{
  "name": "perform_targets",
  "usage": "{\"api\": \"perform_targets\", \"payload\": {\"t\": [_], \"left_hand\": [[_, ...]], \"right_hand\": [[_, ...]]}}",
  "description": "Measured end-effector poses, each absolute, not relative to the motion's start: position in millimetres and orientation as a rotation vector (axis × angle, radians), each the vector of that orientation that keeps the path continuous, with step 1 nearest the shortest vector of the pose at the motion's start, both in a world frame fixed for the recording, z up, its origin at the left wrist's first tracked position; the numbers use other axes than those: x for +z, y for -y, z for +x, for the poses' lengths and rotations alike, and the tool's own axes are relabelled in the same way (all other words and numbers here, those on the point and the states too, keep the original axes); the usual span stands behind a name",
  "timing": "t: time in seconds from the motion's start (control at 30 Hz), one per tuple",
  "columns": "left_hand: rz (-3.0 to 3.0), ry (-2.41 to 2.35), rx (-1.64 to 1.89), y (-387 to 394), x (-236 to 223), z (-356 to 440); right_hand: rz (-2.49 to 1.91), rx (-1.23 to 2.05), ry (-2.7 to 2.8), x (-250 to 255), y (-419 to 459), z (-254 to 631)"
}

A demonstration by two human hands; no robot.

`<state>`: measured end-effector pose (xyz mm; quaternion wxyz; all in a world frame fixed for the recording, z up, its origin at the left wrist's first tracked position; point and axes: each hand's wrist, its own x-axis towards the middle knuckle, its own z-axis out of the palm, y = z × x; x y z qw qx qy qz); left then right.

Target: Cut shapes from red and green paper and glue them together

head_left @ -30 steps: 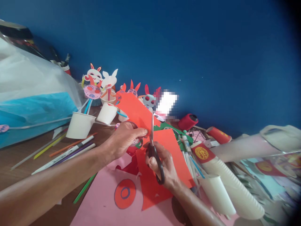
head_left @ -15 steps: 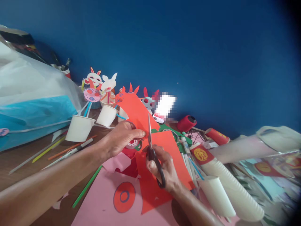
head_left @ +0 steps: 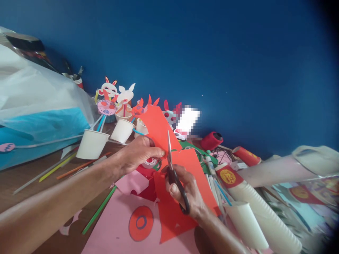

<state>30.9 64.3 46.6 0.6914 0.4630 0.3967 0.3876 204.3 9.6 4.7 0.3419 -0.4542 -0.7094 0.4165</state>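
Note:
Between thumb and fingers, my left hand (head_left: pixel 141 153) pinches a piece of orange-red paper (head_left: pixel 157 123) that stands up beyond it. My right hand (head_left: pixel 186 188) is wrapped round the black handles of a pair of scissors (head_left: pixel 170 155). The blades point up and away, right beside my left thumb and over the paper's lower right edge; whether they are cutting is hard to tell. A larger orange-red sheet (head_left: pixel 182 211) lies under my right hand, on top of pink paper (head_left: pixel 113 225). A red disc (head_left: pixel 141 223) with a drawn blue ring rests on the pink paper.
Paper animal masks on straws (head_left: pixel 106 107) stand in white cups (head_left: pixel 92 144) along the blue wall. A stack of paper cups (head_left: pixel 262 208) and a red thread spool (head_left: pixel 212 140) lie to the right. Pencils and a green straw (head_left: pixel 99 210) are at left, beside a plastic bag (head_left: pixel 39 91).
The held orange-red paper has turned and tipped slightly, its far end moving to the right. Both hands keep their grips, and the scissors stay close to my left thumb.

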Motion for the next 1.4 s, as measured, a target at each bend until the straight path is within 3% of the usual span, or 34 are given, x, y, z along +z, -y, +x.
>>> {"api": "perform_targets", "payload": {"t": [0.27, 1.4], "left_hand": [[1.084, -0.855, 0.832, -67.4, 42.4, 26.7], [1.158, -0.881, 0.744, -70.7, 36.2, 27.8]], "right_hand": [[-1.169, 1.15, 1.839, 6.2, -11.7, 206.3], [-1.343, 0.902, 2.147, 18.0, -18.0, 218.5]]}}
